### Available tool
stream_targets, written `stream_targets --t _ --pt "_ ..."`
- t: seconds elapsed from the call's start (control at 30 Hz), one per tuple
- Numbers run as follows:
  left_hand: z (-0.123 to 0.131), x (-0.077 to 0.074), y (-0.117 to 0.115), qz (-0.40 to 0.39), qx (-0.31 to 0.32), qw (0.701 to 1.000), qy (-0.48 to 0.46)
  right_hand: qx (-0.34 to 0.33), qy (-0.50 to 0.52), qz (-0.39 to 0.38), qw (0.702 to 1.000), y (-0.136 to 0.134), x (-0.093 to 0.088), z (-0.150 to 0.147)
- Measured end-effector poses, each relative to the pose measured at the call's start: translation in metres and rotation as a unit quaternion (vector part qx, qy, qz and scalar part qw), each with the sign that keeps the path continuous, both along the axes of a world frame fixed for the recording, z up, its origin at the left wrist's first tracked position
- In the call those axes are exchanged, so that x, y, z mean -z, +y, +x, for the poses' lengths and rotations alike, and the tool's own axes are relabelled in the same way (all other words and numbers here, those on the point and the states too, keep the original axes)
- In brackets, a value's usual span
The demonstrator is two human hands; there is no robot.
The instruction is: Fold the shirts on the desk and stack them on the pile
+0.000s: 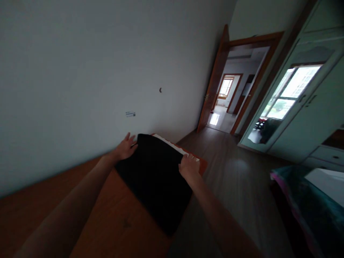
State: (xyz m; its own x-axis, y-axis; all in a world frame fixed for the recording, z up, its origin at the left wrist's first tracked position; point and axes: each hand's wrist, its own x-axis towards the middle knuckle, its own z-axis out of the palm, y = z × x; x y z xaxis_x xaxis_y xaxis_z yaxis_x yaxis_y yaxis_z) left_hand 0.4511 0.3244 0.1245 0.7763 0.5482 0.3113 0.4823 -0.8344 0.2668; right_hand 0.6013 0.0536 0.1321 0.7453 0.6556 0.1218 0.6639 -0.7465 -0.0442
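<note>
A black sheet or cloth [156, 175] lies across the far right end of an orange-brown wooden table [120, 218]. White material [168, 143] shows in a strip along its far edge. At the sheet's left far corner, beside the wall, is my left hand [126, 147], its fingers spread and touching or just above the edge. My right hand [189, 166] is at the sheet's right far corner, fingers curled over the edge by the white strip. Whether the right fingers pinch the black sheet, the white material or both is hard to tell.
A pale wall [80, 89] borders the table's far side. Beyond the wooden floor [228, 161] stand an open brown door [215, 82] and a mirrored wardrobe [309, 118]. At the right is a surface with a green cover [303, 193] and a white object [328, 182].
</note>
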Motion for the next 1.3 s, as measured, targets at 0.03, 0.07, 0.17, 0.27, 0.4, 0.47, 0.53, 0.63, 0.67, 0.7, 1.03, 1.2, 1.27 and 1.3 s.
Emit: stream_targets --t 0.03,0.07,0.17,0.27,0.4,0.47,0.53,0.63,0.67,0.7,1.03,1.2,1.27,1.3 --pt "-0.005 0.017 -0.011 -0.005 0.022 1.0 0.015 -0.003 -0.006 -0.011 1.0 -0.004 0.009 -0.002" --pt "-0.015 0.033 -0.022 -0.01 0.039 0.999 0.029 -0.008 -0.007 -0.023 1.0 -0.008 0.019 -0.005" --pt "-0.071 0.083 -0.061 -0.022 0.044 0.997 0.058 -0.071 0.005 -0.04 0.997 -0.02 0.045 -0.024" --pt "-0.146 0.124 -0.096 -0.027 -0.007 0.999 0.038 -0.165 0.027 -0.009 0.986 -0.022 0.064 -0.054" --pt "-0.248 0.159 -0.126 -0.031 -0.098 0.995 0.006 -0.302 0.074 0.084 0.947 -0.006 0.087 -0.106" --pt "-0.293 0.167 -0.135 0.004 -0.144 0.989 -0.015 -0.369 0.099 0.133 0.914 0.008 0.102 -0.133" --pt "-0.333 0.172 -0.144 0.04 -0.186 0.981 -0.029 -0.419 0.12 0.178 0.882 0.025 0.118 -0.161" --pt "-0.38 0.172 -0.164 0.055 -0.238 0.969 -0.034 -0.469 0.138 0.219 0.845 0.049 0.141 -0.201" --pt "-0.391 0.17 -0.172 0.052 -0.256 0.964 -0.043 -0.485 0.142 0.226 0.833 0.055 0.148 -0.212" --pt "-0.4 0.168 -0.181 0.044 -0.275 0.959 -0.06 -0.502 0.145 0.233 0.82 0.061 0.154 -0.222" --pt "-0.414 0.148 -0.212 -0.163 -0.419 0.801 -0.396 -0.541 0.186 0.335 0.749 0.081 0.209 -0.234" --pt "-0.417 0.152 -0.212 -0.152 -0.422 0.773 -0.449 -0.553 0.179 0.317 0.749 0.084 0.223 -0.23" --pt "-0.418 0.152 -0.212 -0.151 -0.418 0.763 -0.47 -0.559 0.176 0.308 0.749 0.084 0.224 -0.23" --pt "-0.418 0.153 -0.212 -0.151 -0.416 0.757 -0.48 -0.561 0.176 0.304 0.749 0.084 0.224 -0.229"
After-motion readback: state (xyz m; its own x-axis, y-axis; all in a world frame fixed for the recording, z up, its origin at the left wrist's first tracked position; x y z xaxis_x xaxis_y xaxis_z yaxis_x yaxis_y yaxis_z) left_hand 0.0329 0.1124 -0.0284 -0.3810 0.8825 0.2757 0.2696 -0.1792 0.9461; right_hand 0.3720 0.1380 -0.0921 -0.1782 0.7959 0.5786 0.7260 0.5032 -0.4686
